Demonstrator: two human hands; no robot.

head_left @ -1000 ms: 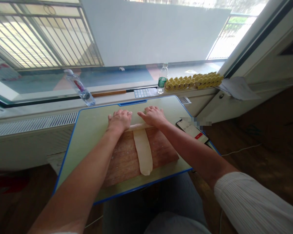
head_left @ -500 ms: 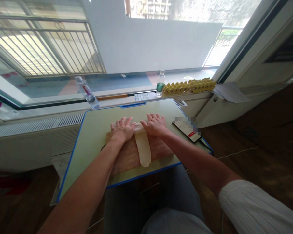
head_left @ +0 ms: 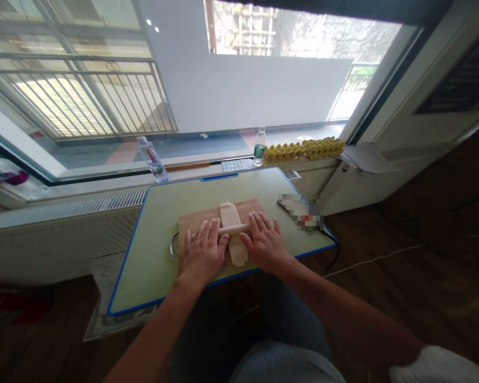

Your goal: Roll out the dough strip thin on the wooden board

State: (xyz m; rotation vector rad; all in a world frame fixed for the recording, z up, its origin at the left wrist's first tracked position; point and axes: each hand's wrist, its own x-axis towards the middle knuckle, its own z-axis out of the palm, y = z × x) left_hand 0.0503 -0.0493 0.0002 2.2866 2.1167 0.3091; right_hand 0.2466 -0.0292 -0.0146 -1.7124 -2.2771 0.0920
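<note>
A pale tabletop [head_left: 154,229] with blue edging stands below a window [head_left: 239,96]. The left hand [head_left: 204,250] and right hand [head_left: 266,243] lie open, fingers extended, on a rolling pin [head_left: 234,230] without closing around it. The pin crosses a dough strip [head_left: 230,215] on a wooden board [head_left: 197,216]. The hands largely cover the pin's ends. The phone [head_left: 301,213] is pixelated; the green bottle label [head_left: 259,150] is illegible.

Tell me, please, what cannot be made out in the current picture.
Head view: the right end of the rolling pin, hidden by the right hand.
Head view: the middle of the dough strip, hidden under the rolling pin.
Head view: the screen of the phone, masked by pixelation.
Head view: any small print on the green label, too small to read.
</note>
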